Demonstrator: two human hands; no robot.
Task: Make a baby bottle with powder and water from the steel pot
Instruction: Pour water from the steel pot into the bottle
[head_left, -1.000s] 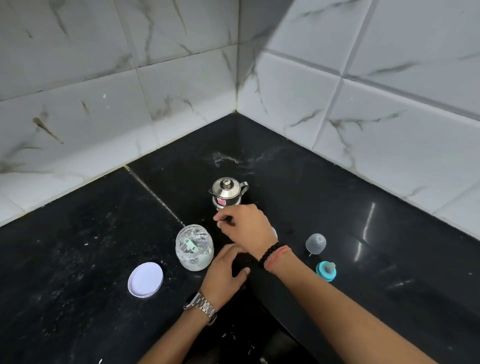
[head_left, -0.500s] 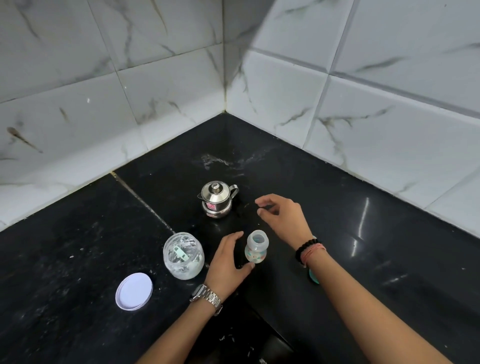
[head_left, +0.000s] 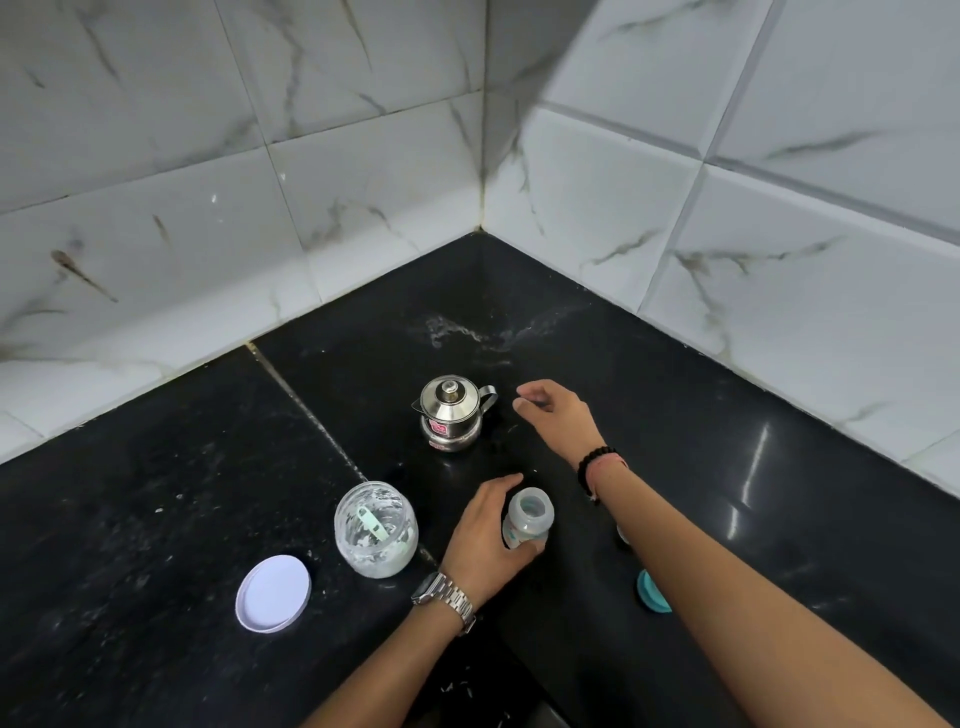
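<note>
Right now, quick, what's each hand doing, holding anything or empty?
Left hand: curled round the baby bottle, steadying it on the counter.
Right hand: empty, fingers loosely curled, beside the steel pot, not touching it.

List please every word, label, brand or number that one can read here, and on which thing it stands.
None can be read.
Steel pot: a red label on its front, too small and blurred to read.
Baby bottle: teal marks on its side, too blurred to read.
Wristwatch: dial not legible.

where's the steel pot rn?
Head view, centre: the steel pot stands lidded on the black counter, behind the powder jar, just left of the right hand.
</note>
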